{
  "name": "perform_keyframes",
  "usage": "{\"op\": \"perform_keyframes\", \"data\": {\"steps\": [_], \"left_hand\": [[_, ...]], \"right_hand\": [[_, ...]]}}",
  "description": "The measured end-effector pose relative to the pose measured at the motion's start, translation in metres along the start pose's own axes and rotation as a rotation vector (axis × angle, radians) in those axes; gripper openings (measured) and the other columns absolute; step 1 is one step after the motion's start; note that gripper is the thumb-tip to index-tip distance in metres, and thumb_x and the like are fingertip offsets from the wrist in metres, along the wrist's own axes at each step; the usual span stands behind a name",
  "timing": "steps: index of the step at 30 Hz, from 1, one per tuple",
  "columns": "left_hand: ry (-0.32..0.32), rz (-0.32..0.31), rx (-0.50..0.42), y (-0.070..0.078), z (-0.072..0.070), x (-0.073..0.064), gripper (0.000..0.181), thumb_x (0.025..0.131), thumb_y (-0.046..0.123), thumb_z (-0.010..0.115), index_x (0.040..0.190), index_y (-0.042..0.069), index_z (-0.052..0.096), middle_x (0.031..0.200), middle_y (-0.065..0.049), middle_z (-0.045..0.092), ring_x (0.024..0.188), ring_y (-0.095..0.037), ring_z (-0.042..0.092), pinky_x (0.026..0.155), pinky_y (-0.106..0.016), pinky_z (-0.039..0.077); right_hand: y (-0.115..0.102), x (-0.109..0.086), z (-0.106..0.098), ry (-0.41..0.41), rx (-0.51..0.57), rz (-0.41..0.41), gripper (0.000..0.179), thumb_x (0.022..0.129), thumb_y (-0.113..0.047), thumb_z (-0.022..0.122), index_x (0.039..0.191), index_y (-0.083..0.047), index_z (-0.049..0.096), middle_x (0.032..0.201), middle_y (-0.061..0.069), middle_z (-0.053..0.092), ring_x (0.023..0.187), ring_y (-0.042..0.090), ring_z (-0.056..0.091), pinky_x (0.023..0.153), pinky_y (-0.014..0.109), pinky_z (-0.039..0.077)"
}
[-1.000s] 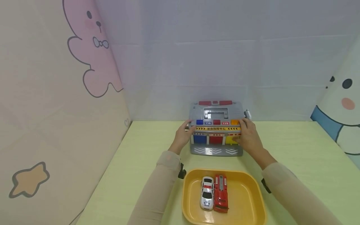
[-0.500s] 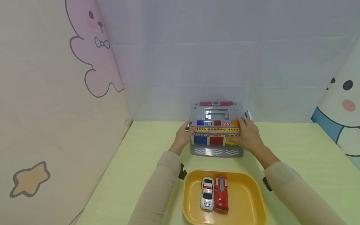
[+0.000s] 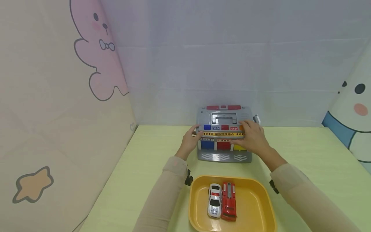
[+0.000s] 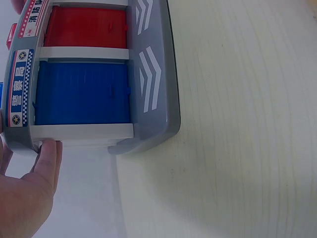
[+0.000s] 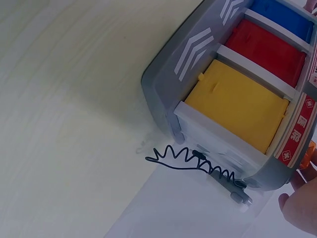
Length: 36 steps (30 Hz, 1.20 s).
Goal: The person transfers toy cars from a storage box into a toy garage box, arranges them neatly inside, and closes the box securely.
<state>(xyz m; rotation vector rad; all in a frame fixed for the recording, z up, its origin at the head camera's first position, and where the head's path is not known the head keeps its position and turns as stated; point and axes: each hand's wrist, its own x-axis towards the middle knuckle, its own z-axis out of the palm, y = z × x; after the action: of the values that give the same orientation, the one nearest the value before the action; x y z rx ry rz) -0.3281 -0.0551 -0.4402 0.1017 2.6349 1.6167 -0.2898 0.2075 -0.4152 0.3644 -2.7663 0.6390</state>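
Note:
A grey toy garage [image 3: 224, 157], an emergency centre with blue, red and yellow doors, stands at the back of the table. My left hand [image 3: 189, 143] holds its left roof end, fingers tucked under the eave in the left wrist view. Over the right front of the roof lies my right hand [image 3: 255, 138], fingertips by the orange button [image 5: 308, 154] and thumb spread low in front. The yellow door [image 5: 237, 104] and blue door [image 4: 81, 93] are down. A grey handset [image 5: 230, 191] with a coiled black cord hangs at the garage's right side.
A yellow tray [image 3: 259, 206] stands in front of the garage, between the forearms. In it, a white police car [image 3: 214, 201] and a red fire truck [image 3: 229, 204] lie side by side. A cloth wall [image 3: 185, 64] rises behind the table.
My right hand has slid left along the garage's roof front, its thumb now reaching toward the red door. My left hand stays on the left end. The whole view has shifted slightly.

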Motion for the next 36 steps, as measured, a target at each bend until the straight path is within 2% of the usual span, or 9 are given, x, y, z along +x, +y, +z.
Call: {"op": "perform_keyframes", "data": {"steps": [12,19,25,30,36], "left_hand": [[0.001,0.001,-0.001,0.002,-0.001,-0.002,0.048,0.099,0.039,0.056,0.145,0.027,0.047,0.125,-0.012,0.056,0.112,-0.027,0.056,0.088,-0.042,0.051],[0.005,0.006,-0.011,0.003,-0.001,-0.001,0.048,0.099,0.038,0.057,0.145,0.026,0.047,0.127,-0.013,0.056,0.112,-0.028,0.056,0.088,-0.043,0.051],[-0.002,0.01,-0.009,0.002,-0.001,-0.001,0.048,0.099,0.038,0.057,0.145,0.026,0.047,0.126,-0.013,0.056,0.109,-0.027,0.057,0.086,-0.042,0.052],[-0.002,0.002,-0.012,0.002,-0.001,-0.002,0.048,0.099,0.038,0.057,0.145,0.027,0.047,0.126,-0.013,0.056,0.109,-0.027,0.057,0.086,-0.042,0.052],[-0.001,-0.002,-0.009,0.002,-0.002,-0.002,0.048,0.099,0.038,0.057,0.145,0.026,0.047,0.126,-0.013,0.056,0.11,-0.028,0.057,0.088,-0.042,0.051]], "right_hand": [[-0.014,0.012,-0.005,-0.052,-0.048,0.005,0.084,0.078,-0.053,0.077,0.134,0.004,0.051,0.135,0.026,0.045,0.126,0.041,0.036,0.106,0.06,0.017],[-0.019,0.019,-0.002,-0.082,-0.042,0.014,0.071,0.087,-0.056,0.065,0.126,0.002,0.057,0.132,0.025,0.046,0.124,0.041,0.035,0.107,0.062,0.014],[-0.018,0.02,0.003,-0.091,-0.012,0.024,0.064,0.094,-0.054,0.057,0.124,0.003,0.058,0.13,0.025,0.048,0.123,0.042,0.037,0.105,0.064,0.015],[-0.018,0.022,0.006,-0.051,0.036,0.041,0.055,0.1,-0.048,0.048,0.118,0.002,0.06,0.126,0.025,0.05,0.12,0.045,0.039,0.103,0.067,0.017],[-0.018,0.026,0.008,-0.04,0.052,0.073,0.05,0.1,-0.045,0.05,0.116,0.002,0.061,0.125,0.025,0.051,0.118,0.044,0.042,0.101,0.067,0.021]]}}
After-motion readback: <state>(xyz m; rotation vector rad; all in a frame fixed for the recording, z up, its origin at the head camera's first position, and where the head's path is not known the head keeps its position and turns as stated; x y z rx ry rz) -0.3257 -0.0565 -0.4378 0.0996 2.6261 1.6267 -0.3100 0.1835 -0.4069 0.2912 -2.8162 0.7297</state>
